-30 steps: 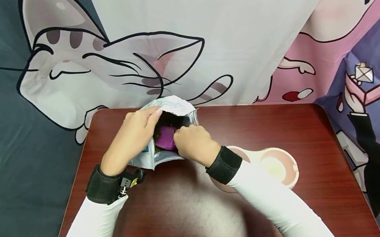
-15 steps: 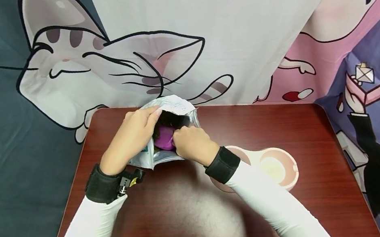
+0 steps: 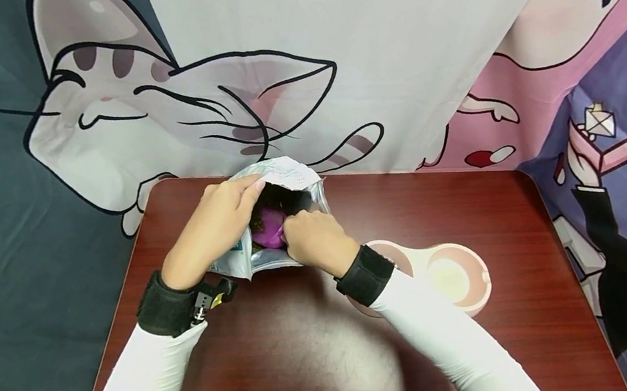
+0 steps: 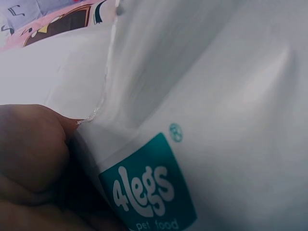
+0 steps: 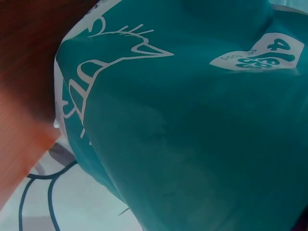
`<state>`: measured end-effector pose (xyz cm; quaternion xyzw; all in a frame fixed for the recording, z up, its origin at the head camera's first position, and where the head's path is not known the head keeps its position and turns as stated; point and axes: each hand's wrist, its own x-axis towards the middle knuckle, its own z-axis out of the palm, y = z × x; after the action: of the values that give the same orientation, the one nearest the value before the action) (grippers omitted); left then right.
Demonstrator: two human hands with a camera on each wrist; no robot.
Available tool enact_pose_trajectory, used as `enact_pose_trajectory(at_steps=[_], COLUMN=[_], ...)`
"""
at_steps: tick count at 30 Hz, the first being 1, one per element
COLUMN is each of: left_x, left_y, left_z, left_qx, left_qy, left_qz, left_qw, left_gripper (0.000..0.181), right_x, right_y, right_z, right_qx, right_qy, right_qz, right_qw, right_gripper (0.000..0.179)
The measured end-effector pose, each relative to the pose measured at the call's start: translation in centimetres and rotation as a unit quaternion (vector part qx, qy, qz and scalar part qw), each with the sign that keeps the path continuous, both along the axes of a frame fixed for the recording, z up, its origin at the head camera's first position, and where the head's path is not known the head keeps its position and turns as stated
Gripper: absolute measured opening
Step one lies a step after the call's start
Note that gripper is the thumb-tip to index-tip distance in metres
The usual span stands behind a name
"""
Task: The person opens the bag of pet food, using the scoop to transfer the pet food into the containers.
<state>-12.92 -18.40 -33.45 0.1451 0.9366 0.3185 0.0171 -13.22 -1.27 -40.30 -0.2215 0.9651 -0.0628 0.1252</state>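
Observation:
Near the table's back edge stands a pet food bag, silvery inside, its mouth gaping toward me. My left hand grips the bag's left rim, thumb along the top. The left wrist view shows that hand at the rim beside the teal "4Legs" label. Inside the mouth is a purple scoop among dark, brownish bits. Its handle is hidden in my right hand, which is curled in a fist at the bag's right side. Teal bag wall fills most of the right wrist view.
A pale pink double bowl stands on the reddish-brown table to the right, partly under my right forearm. Behind the table hangs a cartoon cat curtain, close to the bag.
The purple scoop has turned and shifted slightly left inside the bag, along with a small movement of my right hand. My left hand keeps its grip on the rim.

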Motion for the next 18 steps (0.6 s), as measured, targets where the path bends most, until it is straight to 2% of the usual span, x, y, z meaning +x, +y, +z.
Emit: enact_pose_trajectory(at_steps=[10, 18], left_x=[0.13, -0.15], left_y=[-0.15, -0.27], left_z=[0.08, -0.07], left_qx=[-0.005, -0.004], left_qy=[-0.015, 0.008], left_qz=[0.004, 0.003], left_qw=[0.9999, 1.0], left_gripper=[0.042, 0.041], right_x=[0.57, 0.8], right_y=[0.08, 0.51], right_z=[-0.15, 0.58], right_qx=[-0.002, -0.021], right_qy=[0.02, 0.024], right_qz=[0.006, -0.003], right_qw=[0.9998, 0.9995], right_gripper=[0.022, 0.03])
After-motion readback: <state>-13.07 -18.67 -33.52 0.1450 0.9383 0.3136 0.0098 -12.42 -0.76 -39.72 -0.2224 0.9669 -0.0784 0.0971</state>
